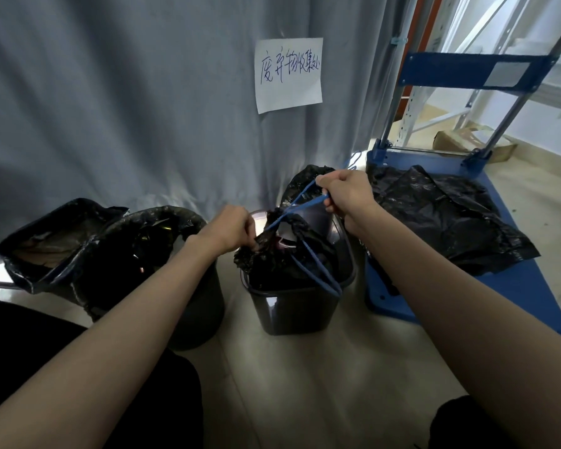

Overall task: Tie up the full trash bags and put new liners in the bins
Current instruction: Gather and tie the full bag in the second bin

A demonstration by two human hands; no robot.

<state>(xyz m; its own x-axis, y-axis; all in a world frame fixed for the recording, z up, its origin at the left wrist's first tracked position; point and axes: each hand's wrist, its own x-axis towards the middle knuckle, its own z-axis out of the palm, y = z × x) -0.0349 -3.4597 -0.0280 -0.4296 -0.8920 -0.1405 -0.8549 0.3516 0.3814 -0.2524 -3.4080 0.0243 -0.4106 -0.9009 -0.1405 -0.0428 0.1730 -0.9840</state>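
Observation:
A dark square bin (300,307) stands on the floor in the middle, holding a full black trash bag (282,254) with its mouth gathered. My left hand (230,226) pinches the bunched top of that bag. My right hand (345,192) grips the blue drawstring (300,205) and holds it taut up and to the right. Another loop of the drawstring hangs over the bin's front right rim. A round black bin (188,306) with an open black liner stands to the left. Flat black liners (444,215) lie on the blue cart.
A further open black bag (49,244) sits at the far left. Behind the square bin stands another black bag (305,181). A grey curtain with a handwritten paper sign (289,74) closes off the back. The blue platform cart (506,286) and its handle frame fill the right side.

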